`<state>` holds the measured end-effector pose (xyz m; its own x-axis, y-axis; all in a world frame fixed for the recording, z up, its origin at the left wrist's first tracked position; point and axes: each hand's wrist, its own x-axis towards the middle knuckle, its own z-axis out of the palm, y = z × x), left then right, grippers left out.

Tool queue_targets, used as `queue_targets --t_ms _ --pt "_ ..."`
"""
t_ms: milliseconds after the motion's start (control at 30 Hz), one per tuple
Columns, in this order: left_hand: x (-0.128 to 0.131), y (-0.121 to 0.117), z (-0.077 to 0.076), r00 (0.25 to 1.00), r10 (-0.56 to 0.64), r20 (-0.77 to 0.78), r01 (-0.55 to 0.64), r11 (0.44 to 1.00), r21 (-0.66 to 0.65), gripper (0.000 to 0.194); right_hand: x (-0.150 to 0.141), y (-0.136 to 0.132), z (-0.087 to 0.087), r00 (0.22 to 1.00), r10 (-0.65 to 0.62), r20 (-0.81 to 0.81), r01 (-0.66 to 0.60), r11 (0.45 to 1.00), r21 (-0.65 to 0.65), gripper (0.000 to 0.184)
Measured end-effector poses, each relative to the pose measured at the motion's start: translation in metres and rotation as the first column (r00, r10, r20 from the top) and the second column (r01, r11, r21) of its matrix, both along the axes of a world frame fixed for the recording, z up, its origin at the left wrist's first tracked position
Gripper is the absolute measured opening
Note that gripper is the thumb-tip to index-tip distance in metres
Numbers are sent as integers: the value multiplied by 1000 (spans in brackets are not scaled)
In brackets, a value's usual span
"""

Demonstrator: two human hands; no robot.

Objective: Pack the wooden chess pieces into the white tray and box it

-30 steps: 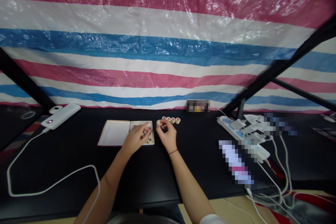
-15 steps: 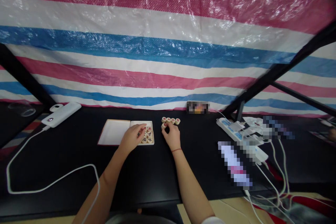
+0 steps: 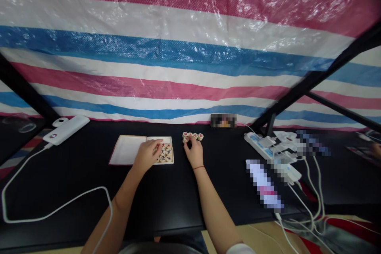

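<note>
My right hand [image 3: 194,154] pinches a round Chinese chess piece [image 3: 186,140] with a red character. This piece is right in front of a short row of similar red-marked pieces [image 3: 195,135] on the black table. My left hand [image 3: 147,154] is over the left part of a shallow white box [image 3: 154,139], thumb and forefinger apart. Inside the box lie several cream chess pieces [image 3: 168,151] with black and red characters. The hand hides those on the left side. The box's lid [image 3: 126,151] lies folded open to the left.
A white power bank [image 3: 68,130] with a cable is at the back left. Toward the right are a power strip [image 3: 257,145] with plugs and cables, and a blurred phone [image 3: 263,184]. A small blurred device [image 3: 223,120] stands before the striped sheet [image 3: 166,91].
The right hand has brought its piece slightly farther back, up close to the row. The left hand has drawn back a little to the left, uncovering more pieces. The view has shifted slightly.
</note>
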<state>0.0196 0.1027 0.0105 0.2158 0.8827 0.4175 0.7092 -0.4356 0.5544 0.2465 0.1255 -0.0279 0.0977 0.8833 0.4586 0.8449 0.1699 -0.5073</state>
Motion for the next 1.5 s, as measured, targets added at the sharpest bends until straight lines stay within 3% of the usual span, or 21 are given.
queue_targets --t_ms 167,267,367,500,767,1000,1200,1500 --pt "-1 -2 0 946 297 -131 -299 954 -1 24 -7 -9 14 998 -48 -49 52 994 96 24" --pt "-1 -2 4 891 396 -222 -414 909 -43 25 -21 -18 23 981 107 -164 -104 994 23 30" --pt "1 0 10 884 333 -329 -385 917 -105 26 -36 -25 27 932 269 -242 -298 950 -92 35" --pt "9 4 13 891 243 -383 -315 939 -136 33 -47 -28 27 897 358 -259 -393 914 -100 34" --pt "1 12 7 883 237 -405 -324 932 -161 29 -45 -26 25 897 348 -272 -382 921 -80 32" --pt "-15 19 18 849 320 -420 -422 890 -174 30 -45 -25 23 899 335 -282 -378 919 -112 35" --pt "-7 15 25 827 342 -447 -459 869 -185 31 -44 -24 22 892 334 -304 -383 916 -119 35" --pt "-9 17 20 855 291 -430 -438 848 -297 32 -45 -24 23 896 319 -308 -377 914 -151 36"
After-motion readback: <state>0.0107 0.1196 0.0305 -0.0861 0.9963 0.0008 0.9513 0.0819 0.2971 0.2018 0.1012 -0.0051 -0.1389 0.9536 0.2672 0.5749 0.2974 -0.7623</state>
